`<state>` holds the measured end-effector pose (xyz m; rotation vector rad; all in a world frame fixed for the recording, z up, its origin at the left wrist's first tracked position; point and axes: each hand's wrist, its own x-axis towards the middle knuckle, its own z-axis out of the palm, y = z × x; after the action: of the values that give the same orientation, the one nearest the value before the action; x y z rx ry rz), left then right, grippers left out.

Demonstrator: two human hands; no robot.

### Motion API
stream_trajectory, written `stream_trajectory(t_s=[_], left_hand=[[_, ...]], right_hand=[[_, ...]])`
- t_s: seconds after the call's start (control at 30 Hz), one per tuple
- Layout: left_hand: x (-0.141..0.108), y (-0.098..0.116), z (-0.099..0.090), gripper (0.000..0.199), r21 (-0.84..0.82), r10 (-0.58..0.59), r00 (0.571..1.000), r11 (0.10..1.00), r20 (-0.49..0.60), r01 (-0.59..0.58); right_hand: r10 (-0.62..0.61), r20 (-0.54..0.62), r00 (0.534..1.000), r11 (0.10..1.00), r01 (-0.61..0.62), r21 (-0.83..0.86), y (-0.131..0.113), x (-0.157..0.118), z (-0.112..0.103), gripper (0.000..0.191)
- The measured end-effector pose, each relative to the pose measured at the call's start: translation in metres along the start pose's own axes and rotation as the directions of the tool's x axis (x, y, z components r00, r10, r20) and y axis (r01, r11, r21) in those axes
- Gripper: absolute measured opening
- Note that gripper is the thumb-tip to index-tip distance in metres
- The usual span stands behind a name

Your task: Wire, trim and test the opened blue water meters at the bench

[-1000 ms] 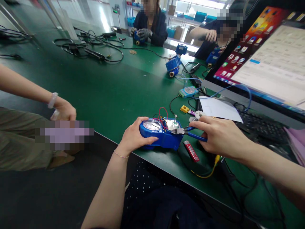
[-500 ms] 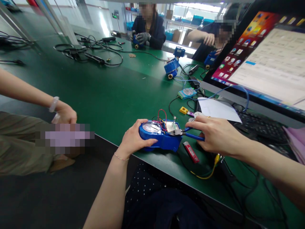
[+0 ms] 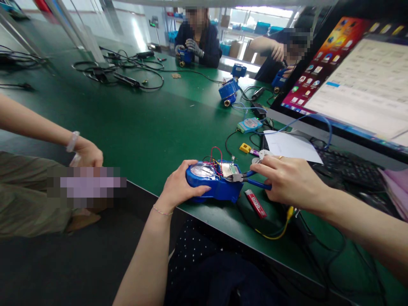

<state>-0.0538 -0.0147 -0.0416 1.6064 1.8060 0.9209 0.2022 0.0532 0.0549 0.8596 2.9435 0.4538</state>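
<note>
A blue meter housing (image 3: 219, 189) lies near the table's front edge, its round dial on the left and an open compartment with red, black and yellow wires on the right. My left hand (image 3: 181, 182) grips its left end, thumb along the front side. My right hand (image 3: 283, 176) is closed round the blue handles of pliers (image 3: 236, 177), whose metal jaws rest at the front edge of the open compartment. Whether the jaws pinch anything is too small to tell. A round pale item (image 3: 262, 155) shows by the right fingertips, partly hidden.
A red box (image 3: 255, 204) lies right of the housing. Behind are a yellow connector (image 3: 245, 148), a light-blue device (image 3: 250, 125) and another blue meter (image 3: 228, 91). Monitor (image 3: 350, 80) and keyboard (image 3: 353, 170) stand right. Another person's arm (image 3: 35, 119) is at left; two people sit opposite.
The pliers' jaws have shifted slightly left along the compartment's front edge, with my right hand following. My left hand keeps its hold. Across the table, the gloved hands have moved on their blue meter.
</note>
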Motion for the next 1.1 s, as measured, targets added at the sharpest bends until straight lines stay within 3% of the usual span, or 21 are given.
stream_trajectory(t_s=[0.17, 0.43, 0.67, 0.77, 0.87, 1.0, 1.1], left_hand=[[0.000, 0.000, 0.000, 0.073, -0.010, -0.003, 1.000, 1.000, -0.002, 0.003], [-0.002, -0.001, 0.001, 0.073, -0.009, 0.000, 1.000, 1.000, -0.007, 0.000], [-0.002, -0.001, 0.001, 0.074, -0.021, 0.001, 1.000, 1.000, 0.001, -0.001], [-0.001, -0.001, 0.001, 0.074, -0.020, -0.007, 1.000, 1.000, -0.001, 0.007], [-0.001, -0.001, 0.002, 0.074, -0.023, -0.019, 1.000, 1.000, -0.001, 0.019], [-0.002, 0.000, 0.002, 0.072, -0.031, -0.036, 0.999, 0.999, -0.002, 0.036], [-0.001, 0.000, 0.002, 0.071, -0.021, -0.038, 0.999, 0.999, -0.008, 0.038]], right_hand=[[-0.035, -0.109, 0.993, 0.995, 0.025, -0.097, -0.003, -0.005, 0.002, 0.032], [0.073, 0.128, 0.989, 0.986, -0.090, 0.139, -0.003, -0.001, -0.002, 0.040], [0.073, 0.117, 0.990, 0.990, -0.086, 0.108, -0.003, 0.000, -0.004, 0.039], [0.054, 0.044, 0.998, 0.997, -0.057, 0.058, -0.003, -0.002, 0.000, 0.038], [-0.001, -0.116, 0.993, 1.000, -0.003, -0.031, -0.005, -0.006, 0.008, 0.034], [-0.066, -0.379, 0.923, 0.986, 0.002, -0.166, -0.012, -0.015, 0.018, 0.029], [0.116, -0.490, 0.864, 0.992, -0.123, 0.019, -0.016, -0.018, 0.023, 0.032]])
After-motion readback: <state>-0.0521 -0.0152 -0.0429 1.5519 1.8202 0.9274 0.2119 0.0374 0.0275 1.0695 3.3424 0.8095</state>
